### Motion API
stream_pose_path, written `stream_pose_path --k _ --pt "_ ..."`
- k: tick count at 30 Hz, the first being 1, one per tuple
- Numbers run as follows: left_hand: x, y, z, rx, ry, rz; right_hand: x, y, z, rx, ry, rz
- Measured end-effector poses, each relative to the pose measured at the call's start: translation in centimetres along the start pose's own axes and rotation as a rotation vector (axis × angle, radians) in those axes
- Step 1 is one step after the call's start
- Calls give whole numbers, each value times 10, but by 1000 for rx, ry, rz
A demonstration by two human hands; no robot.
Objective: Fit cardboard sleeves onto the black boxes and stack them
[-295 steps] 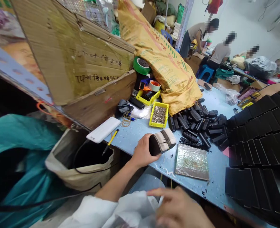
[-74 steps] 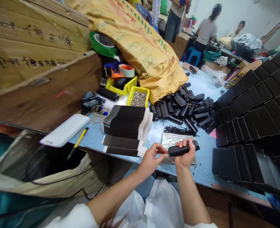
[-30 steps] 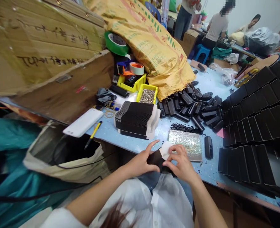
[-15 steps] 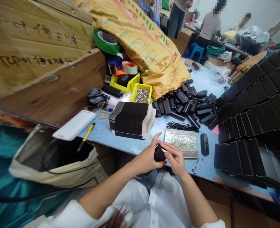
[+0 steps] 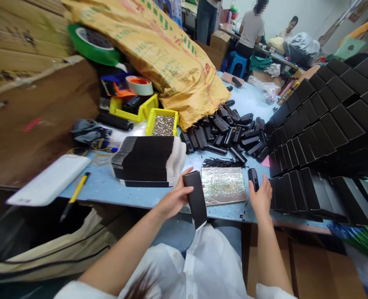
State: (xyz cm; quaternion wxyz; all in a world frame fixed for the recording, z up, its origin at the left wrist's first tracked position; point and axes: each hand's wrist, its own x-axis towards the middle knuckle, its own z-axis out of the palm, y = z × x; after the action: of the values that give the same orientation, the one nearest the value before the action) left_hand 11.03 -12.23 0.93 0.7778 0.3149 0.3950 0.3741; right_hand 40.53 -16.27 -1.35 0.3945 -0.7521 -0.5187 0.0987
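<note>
My left hand (image 5: pixel 178 195) is closed around a narrow black box (image 5: pixel 195 197), held tilted over the table's front edge; a pale edge shows at its lower end. My right hand (image 5: pixel 261 195) is at a small black handheld device (image 5: pixel 253 178) lying on the table. Its thumb is by the device's near left side and its fingers are spread on the right, not visibly closed on it. Between the hands lies a shiny silvery pad (image 5: pixel 223 186). Behind the pad are thin black strips (image 5: pixel 223 162). Left of the box sits a stack of flat black cartons (image 5: pixel 148 160).
Many black devices (image 5: pixel 224 128) are heaped beside a yellow woven sack (image 5: pixel 184 62). Stacked black boxes (image 5: pixel 321 124) rise on the right. A yellow bin (image 5: pixel 149 124) holds small metal parts. A white phone-like slab (image 5: pixel 49 180) and a marker (image 5: pixel 74 197) lie left. People work behind.
My right hand has left the black box and moved right to the device. My left hand has turned the box so its long side shows. The view has shifted right.
</note>
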Motion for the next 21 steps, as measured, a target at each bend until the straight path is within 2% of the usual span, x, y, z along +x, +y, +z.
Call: stream_pose_path --k 2,4,6,8,10,12,13,15,17,19,21 --pt "11 -1 -3 -234 87 -53 12 29 -16 -122 36 95" --pt "22 -1 1 -400 248 -77 14 32 -30 -78 25 47" --pt "30 -1 9 -525 370 -82 9 9 -43 86 -6 -113" --pt "33 -1 20 -583 431 -76 1 -30 -54 214 -124 -313" --pt "29 -1 31 -572 451 -81 -6 -70 -58 201 -285 -528" --pt "19 -3 39 -510 396 -107 -10 -101 -54 115 -379 -688" --pt "13 -4 40 -454 328 -128 -12 -111 -50 96 -397 -731" --pt "0 -5 35 -253 202 -100 -14 -123 -38 155 -423 -724" --pt "-11 -6 22 95 172 75 -12 -126 -24 275 -477 -646" --pt "-18 -5 5 520 190 303 -2 -124 -6 365 -639 -598" --pt "-20 -5 -8 856 166 389 21 -116 18 338 -744 -531"
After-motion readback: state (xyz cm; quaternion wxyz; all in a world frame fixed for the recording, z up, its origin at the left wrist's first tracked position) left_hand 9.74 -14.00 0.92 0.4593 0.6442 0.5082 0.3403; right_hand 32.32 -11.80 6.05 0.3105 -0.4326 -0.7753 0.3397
